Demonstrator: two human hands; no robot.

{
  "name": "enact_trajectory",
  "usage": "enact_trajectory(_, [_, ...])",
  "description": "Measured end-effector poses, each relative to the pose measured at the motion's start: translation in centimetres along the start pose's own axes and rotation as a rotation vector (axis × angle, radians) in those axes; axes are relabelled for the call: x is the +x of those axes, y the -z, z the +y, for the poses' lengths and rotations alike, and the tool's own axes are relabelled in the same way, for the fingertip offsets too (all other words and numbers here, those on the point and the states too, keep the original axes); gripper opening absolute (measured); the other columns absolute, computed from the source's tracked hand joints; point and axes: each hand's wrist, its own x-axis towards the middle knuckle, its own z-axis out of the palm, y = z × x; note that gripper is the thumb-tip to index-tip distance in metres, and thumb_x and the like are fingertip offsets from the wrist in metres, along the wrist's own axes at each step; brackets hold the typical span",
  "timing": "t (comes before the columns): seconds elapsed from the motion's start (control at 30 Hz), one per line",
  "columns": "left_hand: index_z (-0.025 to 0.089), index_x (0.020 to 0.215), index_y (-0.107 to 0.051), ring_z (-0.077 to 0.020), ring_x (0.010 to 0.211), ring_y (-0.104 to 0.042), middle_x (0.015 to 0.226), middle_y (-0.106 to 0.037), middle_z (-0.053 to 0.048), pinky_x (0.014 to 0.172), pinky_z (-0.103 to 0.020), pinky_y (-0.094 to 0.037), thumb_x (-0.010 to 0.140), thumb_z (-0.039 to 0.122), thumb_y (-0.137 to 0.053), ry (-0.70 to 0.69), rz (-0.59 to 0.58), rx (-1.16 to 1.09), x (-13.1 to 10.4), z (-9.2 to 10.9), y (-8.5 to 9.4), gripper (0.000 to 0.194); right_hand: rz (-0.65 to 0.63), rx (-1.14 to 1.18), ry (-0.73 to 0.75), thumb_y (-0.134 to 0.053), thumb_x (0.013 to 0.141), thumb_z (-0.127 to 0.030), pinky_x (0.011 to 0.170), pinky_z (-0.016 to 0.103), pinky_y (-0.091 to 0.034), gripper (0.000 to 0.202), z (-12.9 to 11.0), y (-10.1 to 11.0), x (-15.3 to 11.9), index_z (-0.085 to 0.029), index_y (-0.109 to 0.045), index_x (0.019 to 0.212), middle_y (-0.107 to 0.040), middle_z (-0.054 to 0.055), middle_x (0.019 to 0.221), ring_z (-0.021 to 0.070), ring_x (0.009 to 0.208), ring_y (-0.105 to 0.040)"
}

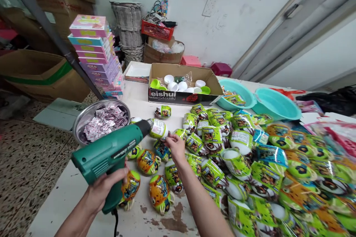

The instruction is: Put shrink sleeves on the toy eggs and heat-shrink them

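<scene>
My left hand (104,187) is wrapped round the handle of a green heat gun (107,152), whose dark nozzle points right and slightly up. Right at the nozzle's tip is a plastic egg (159,128) in a printed wrapper with a white text label. The fingers of my right hand (175,145) are closed at the lower right end of that egg. Orange wrapped eggs (148,162) stand on the table below it. To the right, many green wrapped eggs (211,135) lie close together, beside my right forearm.
A cardboard box (180,98) of white and green cups stands behind. A metal bowl (126,113) of small packets is at left, by stacked pink and purple boxes (91,59). Two turquoise basins (278,103) sit at back right. The gun's cord (115,222) hangs below its handle.
</scene>
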Motion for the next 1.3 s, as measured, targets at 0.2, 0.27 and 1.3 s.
enact_trajectory(0.2, [0.016, 0.061, -0.063, -0.0176, 0.060, -0.058, 0.061, -0.063, -0.001, 0.066, -0.031, -0.049, 0.067, 0.037, -0.069, 0.035, -0.093, 0.092, 2.1, -1.9, -0.6, 0.023, 0.045, -0.271, 0.212, -0.066, 0.069, -0.041, 0.075, 0.033, -0.054, 0.046, -3.7, 2.8, 4.4, -0.012, -0.065, 0.104, -0.072, 0.009, 0.089, 0.0205, 0.081, -0.067])
enact_trajectory(0.27, [0.017, 0.058, -0.060, -0.0160, 0.057, -0.054, 0.056, -0.059, 0.000, 0.062, -0.029, -0.046, 0.067, 0.034, -0.066, 0.067, -0.190, 0.171, 2.4, -2.5, -1.9, 0.020, 0.152, -0.348, 0.269, -0.061, 0.073, -0.042, 0.076, 0.032, -0.052, 0.047, -4.6, 6.1, 4.4, -0.011, -0.064, 0.107, -0.070, 0.012, 0.096, 0.0216, 0.084, -0.065])
enact_trajectory(1.3, [0.016, 0.066, -0.059, -0.0139, 0.058, -0.049, 0.062, -0.057, 0.000, 0.059, -0.028, -0.041, 0.068, 0.029, -0.063, 0.059, -0.389, 0.163, 3.6, -1.4, -3.9, 0.013, 0.086, -1.533, 0.888, -0.043, 0.086, -0.011, 0.074, 0.029, -0.041, 0.017, -1.2, 9.1, 1.3, -0.016, -0.058, 0.091, -0.062, 0.009, 0.086, 0.0219, 0.082, -0.055])
